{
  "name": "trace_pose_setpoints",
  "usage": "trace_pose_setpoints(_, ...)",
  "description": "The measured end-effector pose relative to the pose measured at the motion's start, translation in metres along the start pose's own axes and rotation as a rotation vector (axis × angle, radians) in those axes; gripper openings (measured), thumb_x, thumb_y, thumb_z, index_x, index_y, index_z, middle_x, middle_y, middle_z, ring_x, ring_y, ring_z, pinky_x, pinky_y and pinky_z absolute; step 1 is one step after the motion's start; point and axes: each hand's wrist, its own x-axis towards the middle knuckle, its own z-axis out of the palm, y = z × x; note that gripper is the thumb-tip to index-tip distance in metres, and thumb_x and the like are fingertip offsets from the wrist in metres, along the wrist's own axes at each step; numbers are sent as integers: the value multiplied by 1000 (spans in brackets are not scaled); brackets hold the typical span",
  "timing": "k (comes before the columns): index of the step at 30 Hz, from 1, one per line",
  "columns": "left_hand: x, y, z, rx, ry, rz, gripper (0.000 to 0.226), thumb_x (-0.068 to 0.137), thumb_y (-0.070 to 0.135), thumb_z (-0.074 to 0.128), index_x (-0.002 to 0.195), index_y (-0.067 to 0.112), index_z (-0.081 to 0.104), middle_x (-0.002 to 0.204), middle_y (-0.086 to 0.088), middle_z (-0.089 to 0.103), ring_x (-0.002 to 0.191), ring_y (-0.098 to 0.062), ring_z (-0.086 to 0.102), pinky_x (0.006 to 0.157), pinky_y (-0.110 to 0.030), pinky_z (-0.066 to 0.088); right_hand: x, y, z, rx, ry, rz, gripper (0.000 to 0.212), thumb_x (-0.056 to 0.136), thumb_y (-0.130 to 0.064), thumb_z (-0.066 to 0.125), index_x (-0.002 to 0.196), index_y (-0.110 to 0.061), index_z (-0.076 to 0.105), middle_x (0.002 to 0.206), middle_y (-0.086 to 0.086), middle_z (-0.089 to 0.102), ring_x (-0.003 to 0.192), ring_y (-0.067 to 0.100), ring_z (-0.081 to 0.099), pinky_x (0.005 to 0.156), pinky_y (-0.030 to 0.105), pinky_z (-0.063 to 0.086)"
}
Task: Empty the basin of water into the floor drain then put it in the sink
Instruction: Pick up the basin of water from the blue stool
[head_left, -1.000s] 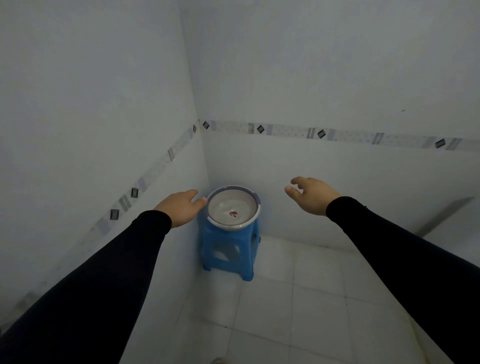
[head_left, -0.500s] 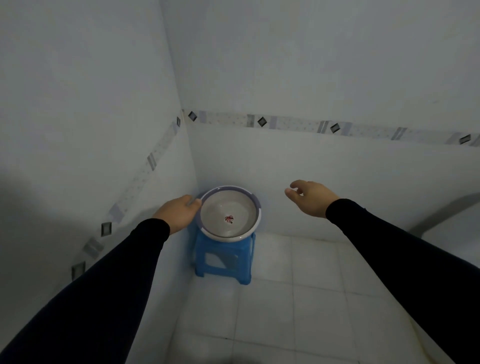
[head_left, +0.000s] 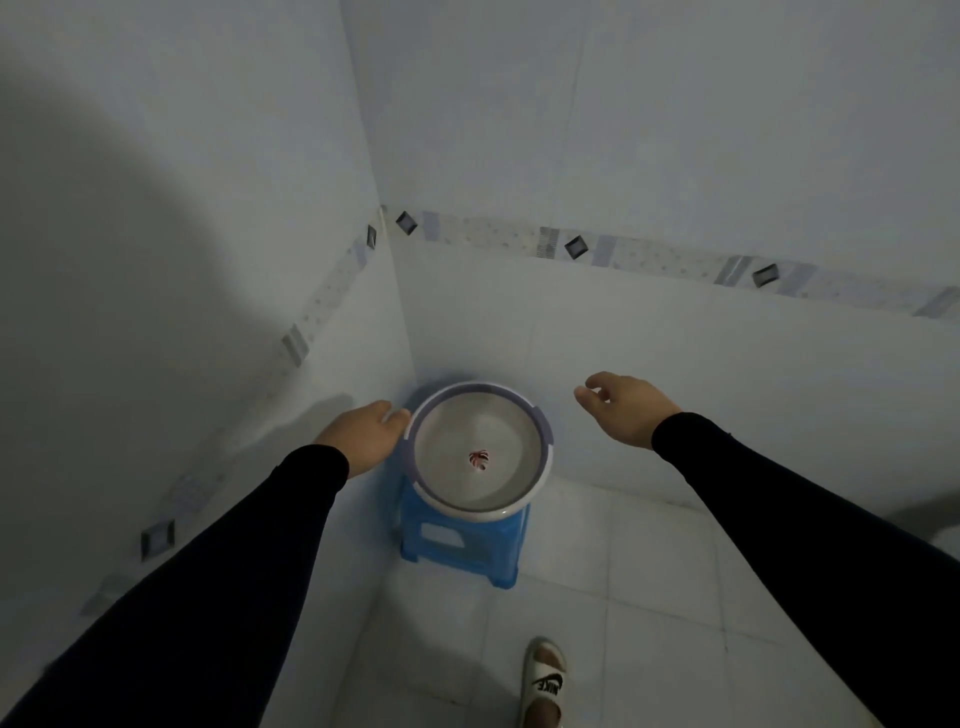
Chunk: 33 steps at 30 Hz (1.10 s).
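Closer to the basin (head_left: 479, 451) than a second ago; left hand (head_left: 367, 437) now at its left rim, slipper (head_left: 544, 682) newly in view on the floor (head_left: 649, 597).

Hazards, as judged:
- Spill before reaching the drain: caused by lifting one-sided with water inside.
- Tipping of the blue stool (head_left: 465, 545): caused by pressing down on the overhanging rim.
- Slip on wet tile: caused by splashed water.

Left hand: fingers loosely spread, beside the rim, contact not determinable, nothing gripped. Right hand (head_left: 626, 408): slack and spread, empty, raised well apart from the right rim. Basin: upright on the stool in the wall corner, between both hands. Drain and sink: not in view.
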Motion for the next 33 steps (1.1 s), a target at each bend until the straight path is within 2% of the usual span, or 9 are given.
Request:
trace_pose_setpoints(4, 30, 17, 7, 8, -1, -82, 50, 98, 44, 35, 126, 8, 54, 138, -17, 52, 124, -31, 48, 85, -29, 28, 56, 12, -7, 16, -51, -16, 55, 96, -50, 36, 136, -14, 46, 135, 12, 55, 123, 26, 50, 98, 30, 37)
trace_pose_setpoints(7, 53, 28, 14, 7, -8, -115, 35, 97, 43, 35, 108, 17, 56, 134, -19, 55, 119, -31, 51, 84, -29, 30, 93, 21, -10, 11, -91, -30, 55, 96, -49, 35, 136, -13, 47, 134, 13, 55, 122, 28, 51, 99, 32, 37)
trace_pose_setpoints(10, 73, 31, 22, -34, -8, -143, 45, 98, 42, 35, 124, 10, 54, 138, -17, 53, 123, -30, 49, 87, -29, 31, 125, 30, -9, 14, -122, -27, 54, 97, -48, 35, 136, -13, 47, 134, 13, 55, 123, 28, 50, 99, 31, 37)
trace_pose_setpoints(14, 99, 24, 38, -27, -52, -193, 55, 101, 42, 34, 143, 7, 41, 151, -16, 40, 137, -30, 39, 108, -33, 29, 158, 40, 5, 5, -167, -10, 54, 97, -49, 33, 135, -13, 47, 134, 13, 56, 122, 28, 51, 97, 32, 38)
trace_pose_setpoints(18, 131, 11, 55, 5, -73, -235, 51, 102, 38, 32, 136, 2, 46, 146, -21, 45, 133, -33, 43, 107, -35, 32, 188, 48, 32, 5, -202, 19, 54, 98, -47, 33, 135, -12, 47, 133, 13, 56, 121, 29, 52, 96, 31, 39)
trace_pose_setpoints(22, 169, -10, 76, -27, -84, -263, 51, 102, 38, 33, 138, 4, 46, 147, -20, 44, 133, -34, 43, 108, -37, 32, 215, 57, 66, 37, -213, 75, 53, 97, -47, 34, 136, -13, 46, 132, 12, 57, 120, 29, 52, 94, 30, 38)
trace_pose_setpoints(28, 225, -54, 117, -29, -46, -340, 44, 100, 35, 33, 109, -3, 54, 123, -30, 57, 112, -41, 54, 97, -42, 42, 254, 72, 132, 79, -218, 170, 52, 96, -47, 36, 135, -14, 47, 128, 12, 59, 116, 29, 54, 88, 28, 38)
trace_pose_setpoints(30, 242, -69, 133, -30, -25, -400, 42, 100, 32, 35, 109, -5, 53, 124, -32, 55, 113, -42, 53, 96, -41, 41, 268, 79, 158, 76, -223, 186, 53, 96, -47, 36, 137, -14, 45, 127, 13, 60, 115, 29, 55, 88, 29, 39)
trace_pose_setpoints(33, 267, -90, 155, -65, 8, -483, 44, 99, 31, 36, 118, -5, 51, 129, -33, 53, 117, -43, 51, 98, -42, 40, 291, 90, 194, 74, -200, 200, 55, 96, -46, 36, 139, -12, 43, 122, 16, 62, 92, 26, 61, 77, 24, 37)
